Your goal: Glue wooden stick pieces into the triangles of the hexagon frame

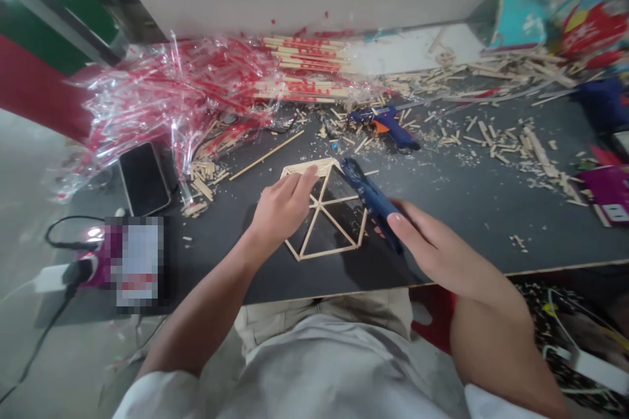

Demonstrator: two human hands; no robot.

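Note:
A flat wooden stick frame with spokes meeting at its centre lies on the dark table. My left hand rests over its upper left part, fingers together near the top edge; whether they pinch a stick is hidden. In my right hand is a dark blue plier-like cutter, its head over the frame's upper right corner. Closely packed sticks fill a section at the frame's top. Behind the frame lies a blue glue gun with an orange trigger.
Clear and red wrappers and wrapped sticks cover the back left. A phone and a power strip lie left. Stick scraps spread right. The table's front edge is near my body.

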